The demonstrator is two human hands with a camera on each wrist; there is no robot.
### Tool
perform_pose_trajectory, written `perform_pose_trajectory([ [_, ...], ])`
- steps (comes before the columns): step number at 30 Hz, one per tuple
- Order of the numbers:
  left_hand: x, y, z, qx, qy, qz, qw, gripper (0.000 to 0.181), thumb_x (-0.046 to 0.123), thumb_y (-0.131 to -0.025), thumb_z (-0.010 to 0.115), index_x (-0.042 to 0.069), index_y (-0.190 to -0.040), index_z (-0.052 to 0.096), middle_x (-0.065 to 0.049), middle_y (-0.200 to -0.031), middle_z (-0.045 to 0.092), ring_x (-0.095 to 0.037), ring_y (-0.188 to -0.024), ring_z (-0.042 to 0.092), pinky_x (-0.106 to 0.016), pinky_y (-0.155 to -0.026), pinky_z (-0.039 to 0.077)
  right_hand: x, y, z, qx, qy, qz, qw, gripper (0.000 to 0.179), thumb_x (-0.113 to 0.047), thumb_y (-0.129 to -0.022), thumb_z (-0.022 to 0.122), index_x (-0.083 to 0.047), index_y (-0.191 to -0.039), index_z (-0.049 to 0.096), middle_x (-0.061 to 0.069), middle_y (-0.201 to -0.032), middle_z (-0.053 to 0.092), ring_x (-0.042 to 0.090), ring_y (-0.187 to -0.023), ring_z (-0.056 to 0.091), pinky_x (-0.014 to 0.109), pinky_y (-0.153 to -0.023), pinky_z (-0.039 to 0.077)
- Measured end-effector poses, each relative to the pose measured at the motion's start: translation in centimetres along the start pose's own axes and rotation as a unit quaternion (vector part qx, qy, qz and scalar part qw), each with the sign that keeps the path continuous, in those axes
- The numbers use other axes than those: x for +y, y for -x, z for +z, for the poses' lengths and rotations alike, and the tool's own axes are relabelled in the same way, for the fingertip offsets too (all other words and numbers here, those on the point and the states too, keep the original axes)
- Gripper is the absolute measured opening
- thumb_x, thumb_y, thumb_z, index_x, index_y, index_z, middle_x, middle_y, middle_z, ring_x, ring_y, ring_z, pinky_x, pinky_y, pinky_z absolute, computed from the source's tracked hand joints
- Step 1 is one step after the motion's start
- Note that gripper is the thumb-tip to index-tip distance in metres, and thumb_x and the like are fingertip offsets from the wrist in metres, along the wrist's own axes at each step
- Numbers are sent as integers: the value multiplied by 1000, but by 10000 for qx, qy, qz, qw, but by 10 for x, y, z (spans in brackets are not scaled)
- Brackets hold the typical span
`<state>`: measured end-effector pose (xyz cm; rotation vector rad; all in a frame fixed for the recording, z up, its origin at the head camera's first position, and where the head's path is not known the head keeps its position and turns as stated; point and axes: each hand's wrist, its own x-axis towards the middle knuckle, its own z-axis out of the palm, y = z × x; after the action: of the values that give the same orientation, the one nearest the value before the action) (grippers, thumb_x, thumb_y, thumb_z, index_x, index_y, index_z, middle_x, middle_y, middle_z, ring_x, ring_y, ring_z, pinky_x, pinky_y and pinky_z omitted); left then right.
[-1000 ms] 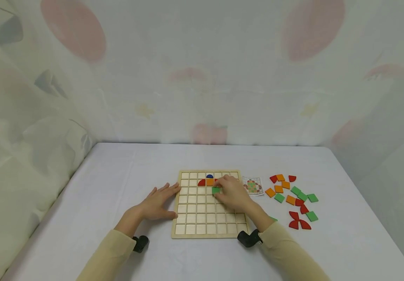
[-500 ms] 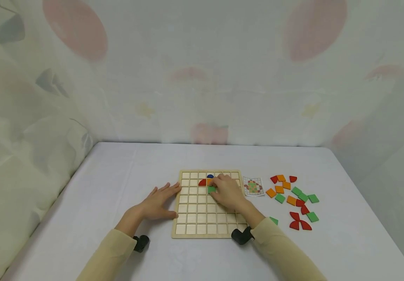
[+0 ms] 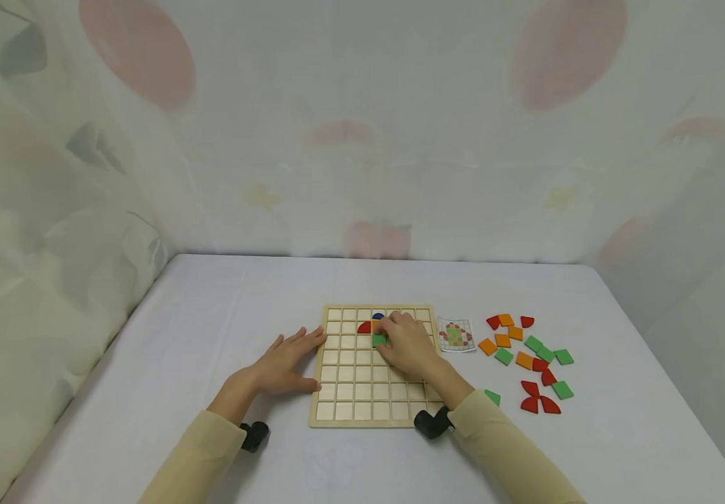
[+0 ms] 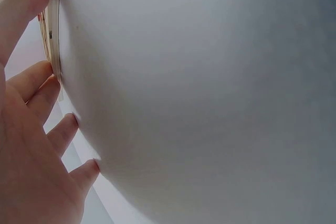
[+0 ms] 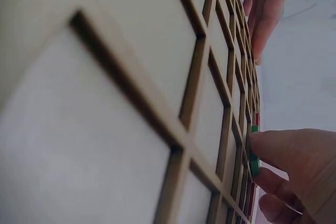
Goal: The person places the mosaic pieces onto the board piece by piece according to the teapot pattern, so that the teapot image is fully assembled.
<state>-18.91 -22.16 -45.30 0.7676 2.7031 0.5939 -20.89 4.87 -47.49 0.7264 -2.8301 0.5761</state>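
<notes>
On the gridded board, right hand pinches the green tile, left hand fingers wide: best seat it square!

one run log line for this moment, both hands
left hand: touching grid board, left edge | right hand: pinching green tile at board, seating unclear | loose tiles: right of picture card

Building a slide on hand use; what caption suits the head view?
The left hand rests at the edge of a grid board as the right hand pinches a green tile.
</notes>
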Motion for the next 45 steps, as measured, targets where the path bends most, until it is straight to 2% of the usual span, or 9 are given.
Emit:
perform_pose_trajectory([
  [13,4,2,-2,-48,47,-16,10000,85,34,-75,75,11,-144,32,-5,-152,24,-35,-139,17,-62,-107,7,-3,0,-1,-131,20,108,9999,20,-26,-81,69,-16,-97,64,0,-94,56,19,-84,50,31,-65,38],
  [17,3,1,-2,-43,80,-6,10000,85,34,-75,75,11,-144,32,-5,-152,24,-35,-139,16,-63,-107,7,-2,1,-4,6,60,12,10000,18,-23,-81,68,-15,-98,65,0,-93,57,18,-82,51,30,-64,39],
  [23,4,1,-1,-50,102,-17,9999,85,35,-74,75,11,-144,32,-4,-152,24,-35,-140,16,-62,-107,6,0,9,-18,392,-258,-159,9988,18,-16,-80,69,-13,-98,67,-1,-91,61,17,-83,55,30,-66,45],
  [27,3,0,-1,-39,67,-23,10000,86,35,-74,75,11,-144,31,-5,-152,24,-35,-139,16,-63,-107,7,3,17,-27,576,-540,-156,9968,19,-15,-80,70,-13,-98,67,-4,-92,62,16,-88,57,30,-73,48],
  [31,3,1,-2,-29,68,-46,10000,86,34,-74,75,11,-144,32,-5,-152,24,-35,-139,16,-63,-107,7,9,28,-33,681,-835,-139,9941,16,-14,-80,69,-15,-96,65,-6,-92,61,14,-86,56,28,-72,48],
  [36,2,0,-2,-5,15,-84,10000,86,35,-74,75,12,-144,32,-4,-152,25,-35,-139,17,-62,-108,7,22,43,-41,622,-1049,-161,9924,17,-11,-81,69,-13,-97,64,-4,-93,61,13,-83,54,26,-71,49],
  [45,1,-1,-1,-3,-7,-106,9999,86,34,-73,75,12,-144,32,-3,-152,25,-35,-139,17,-62,-108,7,57,82,-57,486,-1217,-263,9910,22,-10,-80,70,-12,-100,63,-2,-96,63,16,-86,56,34,-73,52],
])
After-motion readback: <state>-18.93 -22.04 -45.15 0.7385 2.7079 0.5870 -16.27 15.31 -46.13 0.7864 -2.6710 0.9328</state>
